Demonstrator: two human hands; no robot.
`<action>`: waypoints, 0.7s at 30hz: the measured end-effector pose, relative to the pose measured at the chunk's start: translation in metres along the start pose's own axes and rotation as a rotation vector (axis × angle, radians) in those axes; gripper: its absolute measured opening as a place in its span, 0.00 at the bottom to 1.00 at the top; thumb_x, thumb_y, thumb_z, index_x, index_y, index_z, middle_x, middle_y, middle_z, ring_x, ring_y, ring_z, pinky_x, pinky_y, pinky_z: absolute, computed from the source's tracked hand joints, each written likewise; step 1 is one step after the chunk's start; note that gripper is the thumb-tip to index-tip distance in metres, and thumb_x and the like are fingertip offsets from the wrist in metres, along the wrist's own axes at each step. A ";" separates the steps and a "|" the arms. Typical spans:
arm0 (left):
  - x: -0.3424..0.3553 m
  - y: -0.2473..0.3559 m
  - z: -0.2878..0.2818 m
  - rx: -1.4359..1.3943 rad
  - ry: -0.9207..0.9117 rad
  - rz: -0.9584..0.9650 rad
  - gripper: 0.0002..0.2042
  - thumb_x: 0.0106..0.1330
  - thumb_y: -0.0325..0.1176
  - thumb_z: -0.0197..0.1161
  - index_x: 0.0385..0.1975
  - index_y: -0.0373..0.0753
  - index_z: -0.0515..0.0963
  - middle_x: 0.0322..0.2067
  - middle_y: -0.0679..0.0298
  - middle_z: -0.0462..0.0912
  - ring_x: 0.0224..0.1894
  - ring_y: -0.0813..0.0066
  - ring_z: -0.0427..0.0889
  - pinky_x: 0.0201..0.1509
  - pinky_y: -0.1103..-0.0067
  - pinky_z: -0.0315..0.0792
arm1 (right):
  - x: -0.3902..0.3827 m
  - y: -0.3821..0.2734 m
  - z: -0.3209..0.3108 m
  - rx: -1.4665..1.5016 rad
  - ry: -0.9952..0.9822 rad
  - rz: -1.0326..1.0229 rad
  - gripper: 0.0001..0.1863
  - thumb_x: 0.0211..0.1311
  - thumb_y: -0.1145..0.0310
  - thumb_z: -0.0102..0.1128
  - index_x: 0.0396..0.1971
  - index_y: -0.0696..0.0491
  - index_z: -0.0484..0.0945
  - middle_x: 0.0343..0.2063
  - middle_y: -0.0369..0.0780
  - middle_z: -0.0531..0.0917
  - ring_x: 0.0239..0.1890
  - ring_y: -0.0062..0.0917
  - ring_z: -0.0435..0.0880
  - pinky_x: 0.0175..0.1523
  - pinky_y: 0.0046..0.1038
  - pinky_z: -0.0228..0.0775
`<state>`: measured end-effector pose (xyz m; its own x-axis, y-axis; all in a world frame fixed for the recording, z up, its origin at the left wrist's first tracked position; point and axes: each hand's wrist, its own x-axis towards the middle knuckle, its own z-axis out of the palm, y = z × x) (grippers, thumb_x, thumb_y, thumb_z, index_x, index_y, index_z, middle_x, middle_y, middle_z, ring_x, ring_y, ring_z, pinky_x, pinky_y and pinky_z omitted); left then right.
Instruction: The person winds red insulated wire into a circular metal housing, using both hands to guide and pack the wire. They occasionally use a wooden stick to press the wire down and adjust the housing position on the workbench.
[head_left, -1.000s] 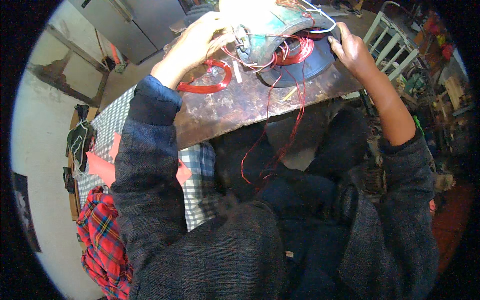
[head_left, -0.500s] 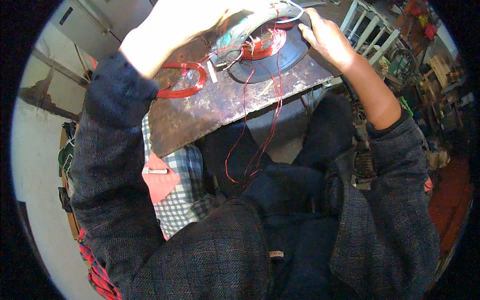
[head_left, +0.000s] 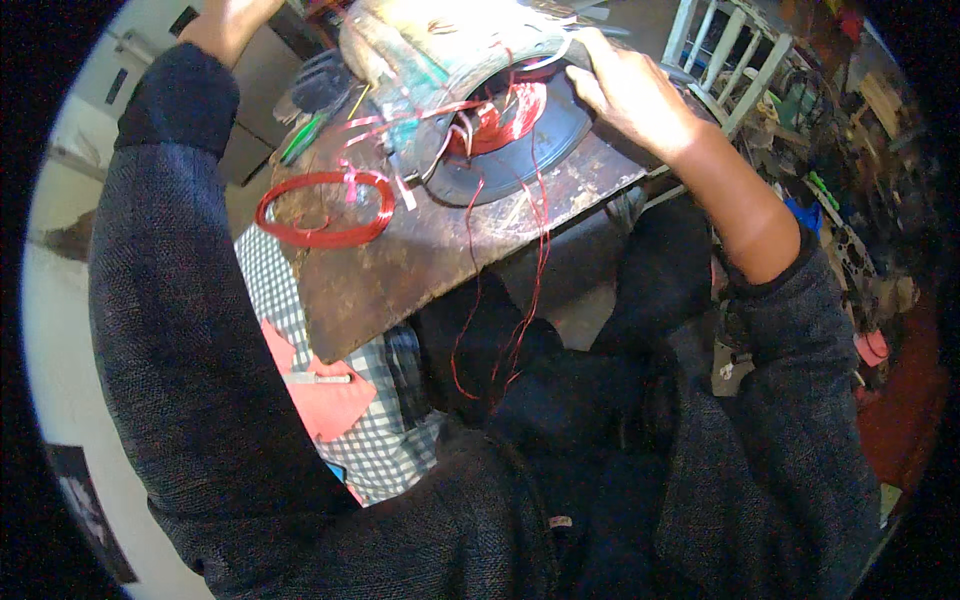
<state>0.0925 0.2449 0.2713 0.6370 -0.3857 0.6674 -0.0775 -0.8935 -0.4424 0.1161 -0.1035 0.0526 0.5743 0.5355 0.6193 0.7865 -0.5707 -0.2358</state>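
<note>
The right hand (head_left: pixel 625 90) is resting its curled fingers (head_left: pixel 590 60) on the far rim of the dark round motor housing (head_left: pixel 540 150), gripping nothing I can make out. The red copper winding (head_left: pixel 500 115) is lying just left of those fingers, loose strands trailing toward the person over the worn board (head_left: pixel 420 260). The left hand (head_left: pixel 225 25) is reaching past the top edge, its fingers out of view.

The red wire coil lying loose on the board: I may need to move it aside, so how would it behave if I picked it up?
The red wire coil would probably sag out of round, since it is only thin strands looped together. It looks light. Small ties seem to bind it, so it may hold together, though loose ends could snag on the wooden board.
</note>
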 end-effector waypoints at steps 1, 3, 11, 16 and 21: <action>-0.002 -0.010 0.015 0.046 -0.026 -0.011 0.16 0.80 0.40 0.54 0.40 0.31 0.78 0.29 0.39 0.83 0.34 0.35 0.85 0.37 0.51 0.76 | -0.001 0.002 0.000 0.008 0.004 0.004 0.19 0.74 0.63 0.60 0.57 0.57 0.69 0.38 0.59 0.85 0.44 0.58 0.85 0.49 0.52 0.76; -0.008 -0.027 0.048 0.098 -0.142 -0.048 0.15 0.80 0.40 0.54 0.43 0.33 0.78 0.30 0.40 0.84 0.35 0.35 0.85 0.37 0.52 0.76 | -0.003 0.006 0.001 0.035 0.001 0.009 0.20 0.74 0.62 0.60 0.56 0.58 0.69 0.41 0.59 0.84 0.48 0.58 0.83 0.52 0.51 0.75; -0.040 -0.041 0.175 0.047 -0.387 0.276 0.12 0.77 0.37 0.51 0.51 0.38 0.72 0.37 0.41 0.87 0.42 0.39 0.87 0.45 0.50 0.80 | -0.007 0.018 0.005 0.035 0.002 0.057 0.21 0.73 0.63 0.60 0.59 0.58 0.71 0.43 0.59 0.84 0.49 0.57 0.83 0.54 0.48 0.76; -0.028 -0.044 0.171 -0.048 -0.276 0.204 0.13 0.77 0.37 0.53 0.53 0.37 0.75 0.38 0.36 0.85 0.43 0.40 0.87 0.45 0.50 0.80 | -0.007 0.018 0.004 0.057 -0.011 0.062 0.22 0.73 0.63 0.60 0.60 0.58 0.71 0.45 0.58 0.83 0.50 0.56 0.83 0.55 0.47 0.76; -0.017 -0.056 0.136 -0.425 -0.407 -0.027 0.17 0.77 0.43 0.59 0.56 0.39 0.78 0.36 0.44 0.87 0.37 0.46 0.87 0.42 0.55 0.79 | -0.005 0.015 0.000 0.041 -0.011 0.046 0.21 0.73 0.63 0.60 0.58 0.59 0.73 0.45 0.58 0.83 0.49 0.57 0.82 0.55 0.47 0.76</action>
<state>0.1905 0.3325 0.2029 0.8798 -0.3175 0.3538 -0.3046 -0.9479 -0.0932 0.1250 -0.1147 0.0463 0.6119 0.5165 0.5990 0.7681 -0.5687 -0.2943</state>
